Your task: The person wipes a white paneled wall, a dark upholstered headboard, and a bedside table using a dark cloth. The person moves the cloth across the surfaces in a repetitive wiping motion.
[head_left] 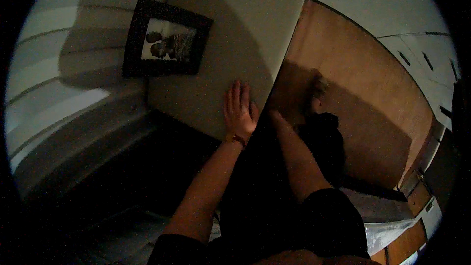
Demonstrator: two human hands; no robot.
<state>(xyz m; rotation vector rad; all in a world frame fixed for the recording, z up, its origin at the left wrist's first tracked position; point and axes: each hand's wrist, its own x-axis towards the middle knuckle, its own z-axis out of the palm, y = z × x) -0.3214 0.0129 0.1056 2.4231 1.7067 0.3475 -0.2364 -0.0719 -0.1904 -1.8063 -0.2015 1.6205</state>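
My left hand (239,113) lies flat on the pale top of a piece of furniture (221,44), near its right edge, fingers stretched out and thumb a little apart. A band circles that wrist. My right hand (275,114) reaches down to the dark side just past the same edge; only its wrist end shows, and its fingers are hidden. A black picture frame (164,68) with a photo in it stands at the back left of the pale top, closest to my left hand.
Pale ridged panels (44,34) rise on the left. Below right spreads a brown wooden floor (363,64), where my bare foot (319,88) stands. White cabinets (392,5) with dark handles line the far right. Deep shadow covers the lower left.
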